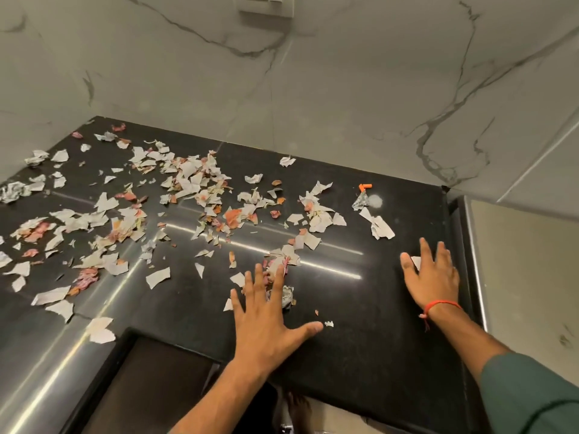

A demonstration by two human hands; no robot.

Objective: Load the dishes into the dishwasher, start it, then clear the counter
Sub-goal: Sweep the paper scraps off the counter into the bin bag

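- Your left hand (266, 321) lies flat on the black counter (360, 308), palm down, fingers fanned wide and thumb stretched to the right; it pinches nothing; its fingertips touch a small heap of torn paper scraps (279, 270) mixed with pinkish peel, and a crumpled wad of paper (287, 296) sits just beside the index finger.
- Your right hand (434, 275) is likewise spread flat near the counter's right edge, palm down; one small white scrap (416, 262) shows between the thumb and the forefinger, lying under the hand rather than gripped; a red thread bracelet (440, 306) circles the wrist, and a green sleeve (532, 393) covers the forearm lower down.
- The litter, the thing to be cleared, covers most of the counter to the left and ahead of your hands: torn white and grey paper with orange and pink bits, thickest in a loose pile (191, 180) toward the back and thinning to single pieces at the front left.
- A small orange piece (365, 187) lies near the back right beside a crumpled scrap and a pale smudge (375, 200) on the stone.
- No dishes and no dishwasher fall within the frame; a marble-veined wall (313, 89) rises behind the counter, with a switch plate (266, 6) at the top edge.
- A dark recess (150, 380) cuts into the counter's front, left of your left forearm.
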